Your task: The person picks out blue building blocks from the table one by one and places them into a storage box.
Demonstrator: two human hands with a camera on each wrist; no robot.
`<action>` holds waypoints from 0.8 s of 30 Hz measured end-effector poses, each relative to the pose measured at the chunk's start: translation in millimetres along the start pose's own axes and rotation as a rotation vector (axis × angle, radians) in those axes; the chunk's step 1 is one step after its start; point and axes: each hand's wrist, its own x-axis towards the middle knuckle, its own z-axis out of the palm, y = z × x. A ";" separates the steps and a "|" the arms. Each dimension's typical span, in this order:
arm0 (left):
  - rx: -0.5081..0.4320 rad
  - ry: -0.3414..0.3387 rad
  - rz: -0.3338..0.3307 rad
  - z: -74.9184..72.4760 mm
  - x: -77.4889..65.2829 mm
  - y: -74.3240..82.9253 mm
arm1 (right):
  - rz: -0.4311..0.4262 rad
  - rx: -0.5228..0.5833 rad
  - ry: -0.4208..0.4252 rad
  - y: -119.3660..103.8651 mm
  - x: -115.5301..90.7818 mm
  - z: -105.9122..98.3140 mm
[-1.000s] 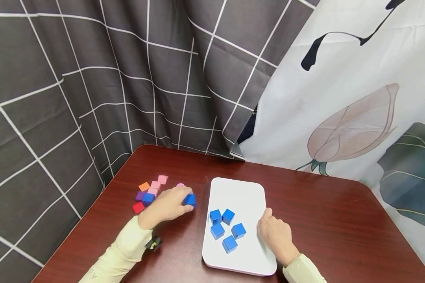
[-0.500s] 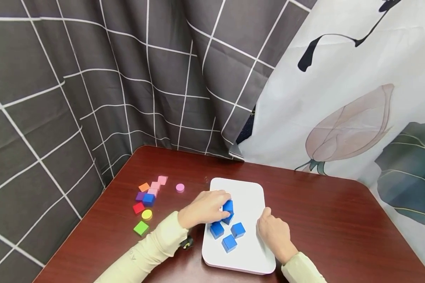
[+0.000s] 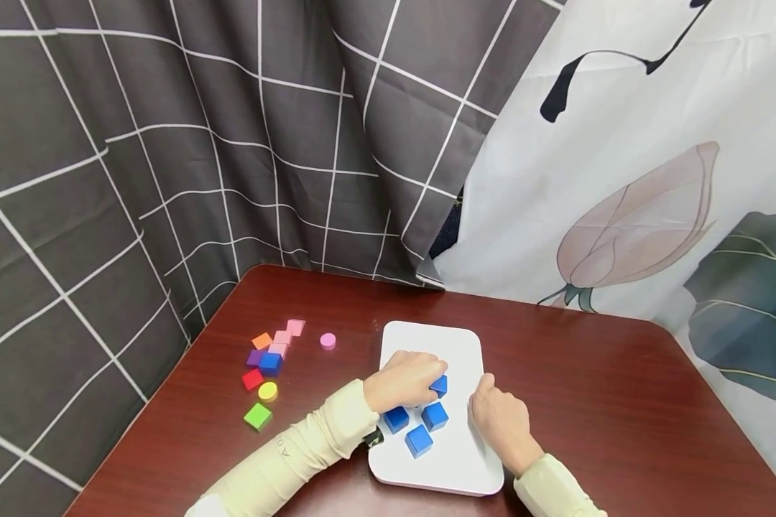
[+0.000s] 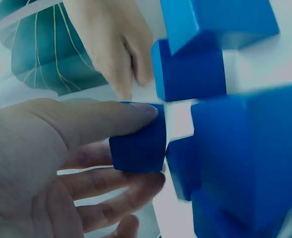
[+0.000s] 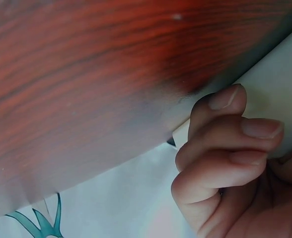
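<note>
A white tray [image 3: 449,470] lies on the table with several blue cubes [image 3: 419,441] in it. Over its middle, my left hand [image 3: 404,380] pinches a blue cube [image 4: 140,148] between thumb and fingers, close beside the other cubes in the left wrist view. That same held cube pokes out past the fingertips in the head view; the hand covers part of the cube group. At the tray's right edge, my right hand [image 3: 501,424] holds the rim. Its fingers [image 5: 220,168] are curled against the tray's side in the right wrist view, the thumb mostly hidden.
Left of the tray on the brown table [image 3: 595,402] lie flat pink pieces [image 3: 282,337], an orange one [image 3: 261,341], a purple one, a blue block [image 3: 271,364], a red piece [image 3: 252,379], a yellow disc [image 3: 268,391], a green piece [image 3: 258,416] and a pink disc [image 3: 328,341]. Curtains hang behind.
My left hand has carried a blue cube from the table's left side rightward to over the tray, uncovering the yellow, green and pink-disc pieces. My right hand has stayed at the tray's edge.
</note>
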 end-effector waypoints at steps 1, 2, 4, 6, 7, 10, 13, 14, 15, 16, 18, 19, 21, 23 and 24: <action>0.004 -0.008 0.000 1.0 0.4 0.4 | -0.002 -0.002 -0.006 -0.1 0.3 0.0; 0.005 -0.011 0.001 2.1 0.8 0.8 | -0.001 -0.005 -0.015 -0.2 0.5 -0.2; 0.011 -0.017 0.005 3.7 1.8 1.7 | -0.003 -0.010 -0.020 -0.4 0.4 -0.8; 0.017 -0.021 0.005 4.4 2.9 2.6 | -0.005 -0.015 -0.016 -0.7 0.5 -0.6; 0.015 -0.027 0.002 4.7 3.5 3.0 | -0.007 -0.016 -0.014 -0.8 0.5 -0.6; 0.015 -0.059 -0.008 5.3 5.5 4.6 | -0.006 -0.014 -0.012 -1.0 0.8 -0.4; 0.024 -0.093 -0.027 6.2 6.9 6.3 | 0.002 -0.007 -0.020 -1.2 1.0 -1.0; 0.028 -0.100 -0.033 6.6 7.1 6.9 | 0.006 -0.004 -0.025 -1.1 1.0 -1.2; 0.035 -0.106 -0.037 7.1 7.3 7.5 | 0.011 -0.001 -0.028 -1.1 0.8 -1.6; 0.040 -0.111 -0.042 7.6 7.3 8.0 | 0.016 0.000 -0.033 -1.1 0.7 -1.6; 0.045 -0.118 -0.050 8.9 7.2 8.6 | 0.022 0.003 -0.037 -1.3 0.6 -1.8; 0.044 -0.121 -0.054 9.2 6.9 8.8 | 0.023 0.004 -0.039 -1.4 0.5 -1.9; 0.039 -0.123 -0.058 9.4 6.2 8.4 | 0.023 0.004 -0.039 -1.6 0.4 -2.3; 0.016 -0.121 -0.060 8.1 4.6 7.5 | 0.021 -0.002 -0.043 -1.8 0.6 -2.5; 0.003 -0.118 -0.059 7.1 3.7 6.6 | 0.020 -0.003 -0.046 -1.8 0.7 -2.7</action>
